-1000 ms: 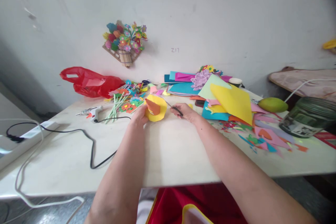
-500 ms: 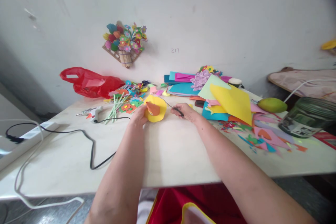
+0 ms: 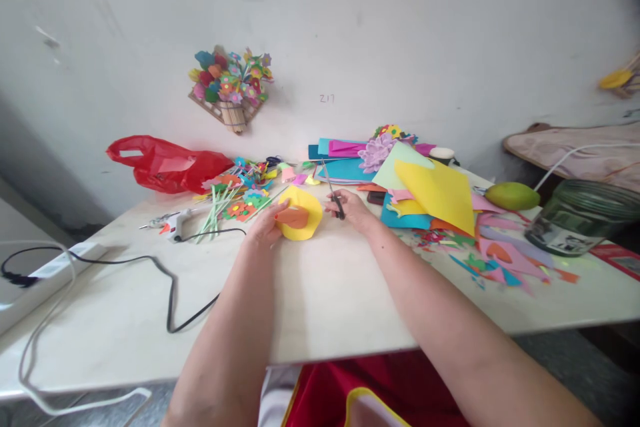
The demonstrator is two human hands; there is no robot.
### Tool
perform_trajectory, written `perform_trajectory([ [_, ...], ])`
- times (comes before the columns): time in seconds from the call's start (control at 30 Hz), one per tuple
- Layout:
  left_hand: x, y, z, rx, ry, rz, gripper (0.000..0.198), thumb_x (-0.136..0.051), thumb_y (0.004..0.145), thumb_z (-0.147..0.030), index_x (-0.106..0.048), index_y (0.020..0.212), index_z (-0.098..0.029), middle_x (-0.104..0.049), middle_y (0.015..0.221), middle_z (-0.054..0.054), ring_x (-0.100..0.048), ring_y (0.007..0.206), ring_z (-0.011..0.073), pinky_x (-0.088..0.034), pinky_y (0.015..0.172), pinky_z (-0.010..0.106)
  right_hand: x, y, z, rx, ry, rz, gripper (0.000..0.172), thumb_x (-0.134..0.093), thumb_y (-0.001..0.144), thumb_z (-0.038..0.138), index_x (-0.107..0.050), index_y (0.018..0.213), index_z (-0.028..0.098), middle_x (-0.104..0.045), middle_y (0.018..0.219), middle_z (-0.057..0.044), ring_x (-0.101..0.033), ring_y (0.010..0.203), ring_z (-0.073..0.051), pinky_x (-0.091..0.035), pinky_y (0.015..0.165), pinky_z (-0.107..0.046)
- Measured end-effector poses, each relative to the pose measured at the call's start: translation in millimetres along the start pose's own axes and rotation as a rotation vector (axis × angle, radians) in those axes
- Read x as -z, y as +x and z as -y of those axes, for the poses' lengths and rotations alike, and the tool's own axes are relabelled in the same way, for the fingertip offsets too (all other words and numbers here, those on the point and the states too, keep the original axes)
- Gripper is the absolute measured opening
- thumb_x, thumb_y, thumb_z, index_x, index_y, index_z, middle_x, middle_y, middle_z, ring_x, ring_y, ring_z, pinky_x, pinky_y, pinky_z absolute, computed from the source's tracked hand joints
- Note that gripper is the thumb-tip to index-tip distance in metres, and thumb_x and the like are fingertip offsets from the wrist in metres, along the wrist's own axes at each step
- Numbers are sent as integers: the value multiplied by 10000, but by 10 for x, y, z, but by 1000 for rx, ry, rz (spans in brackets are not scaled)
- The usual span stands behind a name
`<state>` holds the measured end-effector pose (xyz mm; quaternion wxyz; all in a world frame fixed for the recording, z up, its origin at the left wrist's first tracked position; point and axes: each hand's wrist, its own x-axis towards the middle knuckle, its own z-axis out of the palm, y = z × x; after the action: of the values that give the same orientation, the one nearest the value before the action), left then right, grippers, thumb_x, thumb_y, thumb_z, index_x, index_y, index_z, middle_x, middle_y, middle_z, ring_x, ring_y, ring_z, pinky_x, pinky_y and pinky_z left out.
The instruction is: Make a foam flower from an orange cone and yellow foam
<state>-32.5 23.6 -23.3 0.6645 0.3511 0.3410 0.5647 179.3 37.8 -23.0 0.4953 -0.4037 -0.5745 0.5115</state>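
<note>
My left hand [image 3: 265, 228] is closed on the left side of a rounded yellow sheet [image 3: 311, 217], with an orange piece [image 3: 293, 216] lying over its middle. My right hand [image 3: 350, 209] grips a pair of scissors [image 3: 339, 205] by the dark handles, just right of the yellow sheet and apart from it. The blades point up and away, towards the blue sheets at the back. Part of the orange piece and the yellow edge is hidden by my left fingers.
On the left lie a glue gun [image 3: 176, 223] with a black cord, a red bag [image 3: 167, 165] and pale green strips [image 3: 217, 210]. To the right are a yellow sheet [image 3: 437, 190], foam scraps [image 3: 510, 260], a green fruit [image 3: 513, 195] and a glass jar [image 3: 575, 220].
The scissors have swung from pointing left to pointing upward, and their blades show more clearly. The yellow sheet has turned in my left hand, with the orange piece now lying more sideways.
</note>
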Motion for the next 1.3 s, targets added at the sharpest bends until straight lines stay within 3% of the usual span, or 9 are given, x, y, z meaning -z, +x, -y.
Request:
perform_trajectory([
  [0.2,-105,-94,-25,40,31,70,139,-606,725,-149,-629,848,-88,-688,732,53,-639,613,147,-515,650,248,-122,-31,40,12,61,13,352,-683,528,192,-541,850,183,-575,600,55,-535,509,-89,-366,473,-201],
  [0.37,-76,-97,-48,68,-76,19,225,-552,733,-167,-614,940,-106,-694,799,84,-669,780,212,-531,737,316,-170,-14,55,42,169,-113,364,-667,505,204,-519,837,181,-556,567,69,-521,499,-82,-361,475,-198],
  [0.6,-78,-54,13,-30,-136,55,232,-568,737,-129,-611,964,-120,-697,810,79,-668,800,199,-525,774,307,-227,-21,63,-5,246,-265,380,-665,503,225,-517,851,190,-533,519,71,-495,450,-85,-260,385,-186],
  [0.83,-46,26,79,-64,-34,19,82,-612,740,-171,-644,801,-127,-694,724,69,-664,712,191,-520,739,277,-195,-49,56,-44,184,-142,372,-653,522,216,-535,874,187,-554,556,56,-500,458,-86,-236,376,-189],
  [1.03,-86,-9,66,33,21,89,81,-628,718,-135,-639,786,-92,-689,705,66,-641,588,159,-516,615,246,-147,-50,80,-29,113,-77,363,-670,497,196,-555,841,172,-547,563,64,-488,494,-77,-331,457,-196],
  [1.17,-131,-72,19,54,-43,96,200,-569,745,-163,-628,917,-81,-696,817,105,-667,719,206,-528,694,299,-154,-39,90,-23,109,-100,367,-698,486,211,-558,823,173,-543,566,61,-488,500,-82,-348,468,-205],
  [1.3,-153,-94,7,-24,-143,146,275,-580,720,-158,-607,990,-116,-690,906,101,-652,882,222,-499,831,339,-192,-40,104,-64,180,-182,373,-725,489,218,-559,820,180,-557,589,54,-493,486,-75,-369,472,-206],
])
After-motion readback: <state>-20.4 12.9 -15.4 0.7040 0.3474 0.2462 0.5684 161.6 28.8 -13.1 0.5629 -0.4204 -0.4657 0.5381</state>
